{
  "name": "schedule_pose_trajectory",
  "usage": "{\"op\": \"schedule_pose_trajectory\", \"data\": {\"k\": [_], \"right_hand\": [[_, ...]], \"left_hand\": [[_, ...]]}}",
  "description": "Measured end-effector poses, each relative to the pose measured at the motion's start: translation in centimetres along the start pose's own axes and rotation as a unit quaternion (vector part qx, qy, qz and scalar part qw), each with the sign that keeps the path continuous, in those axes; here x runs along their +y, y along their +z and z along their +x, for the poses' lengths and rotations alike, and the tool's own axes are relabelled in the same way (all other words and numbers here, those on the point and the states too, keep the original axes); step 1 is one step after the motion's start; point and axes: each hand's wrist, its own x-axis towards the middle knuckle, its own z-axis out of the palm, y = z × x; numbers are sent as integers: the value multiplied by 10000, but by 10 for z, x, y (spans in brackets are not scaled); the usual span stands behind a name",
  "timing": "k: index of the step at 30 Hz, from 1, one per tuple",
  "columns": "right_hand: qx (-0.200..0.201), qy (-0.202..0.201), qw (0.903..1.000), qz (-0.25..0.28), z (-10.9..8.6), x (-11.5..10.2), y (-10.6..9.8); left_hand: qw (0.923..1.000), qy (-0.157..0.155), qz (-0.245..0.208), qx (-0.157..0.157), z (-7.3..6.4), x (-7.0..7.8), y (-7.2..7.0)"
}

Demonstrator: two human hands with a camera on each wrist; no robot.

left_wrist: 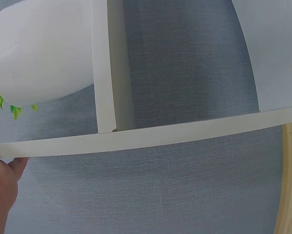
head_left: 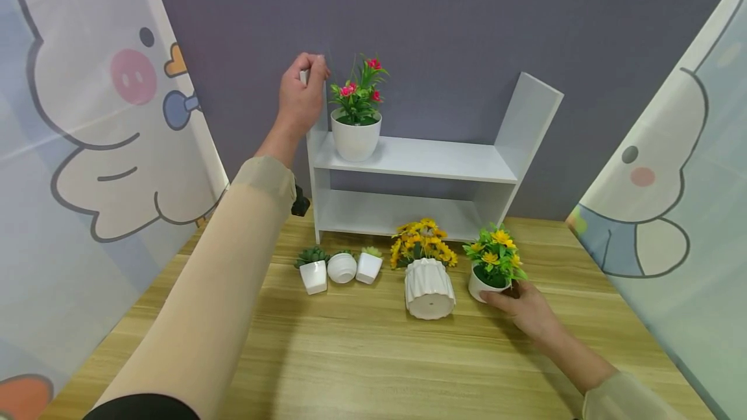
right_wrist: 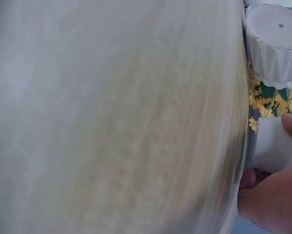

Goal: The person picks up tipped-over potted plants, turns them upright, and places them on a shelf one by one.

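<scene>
My left hand (head_left: 300, 96) grips the top of the left side panel of a white two-tier shelf (head_left: 432, 157); in the left wrist view the fingers wrap the panel's edge at far left. Beside that hand, a white pot with red flowers (head_left: 356, 137) stands upright on the upper board. My right hand (head_left: 530, 313) holds a small white pot with yellow flowers (head_left: 493, 258) low at the table, thumb in front. The right wrist view shows its white pot wall (right_wrist: 274, 145) between thumb and fingers. Left of it, a ribbed white pot with orange-yellow flowers (head_left: 430, 287) lies tipped, base toward me.
Three small white succulent pots lie in front of the shelf: a left one (head_left: 314, 276), a round one (head_left: 342, 268) and a right one (head_left: 369, 267). The wooden table (head_left: 373, 361) runs up to a grey wall (head_left: 443, 31). Cartoon-printed sheets (head_left: 93, 167) flank both sides.
</scene>
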Motion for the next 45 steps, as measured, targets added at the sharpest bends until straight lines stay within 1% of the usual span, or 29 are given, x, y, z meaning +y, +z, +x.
{"op": "schedule_pose_trajectory", "data": {"k": [3,8,15,19,29,37,45], "right_hand": [[44,-75,9999,76,-2,-2,2],[166,-188,9997,40,-3,-10,2],[329,-650,9973,-105,-4,-27,1],[370,-822,9957,-192,-5,-37,1],[346,-1106,9932,-118,-5,-61,3],[241,-1395,9899,-70,-6,-81,5],[325,-1659,9856,-113,-5,-102,9]], "left_hand": [[10000,-10,5,-3,0,0,0],[10000,-62,42,-29,-1,1,0],[10000,-14,13,-10,-1,0,0],[10000,-8,22,-8,-1,0,-1],[10000,-17,2,-18,-1,-1,-1],[10000,-28,30,-23,-2,0,0],[9998,-120,140,-30,-2,2,0]]}}
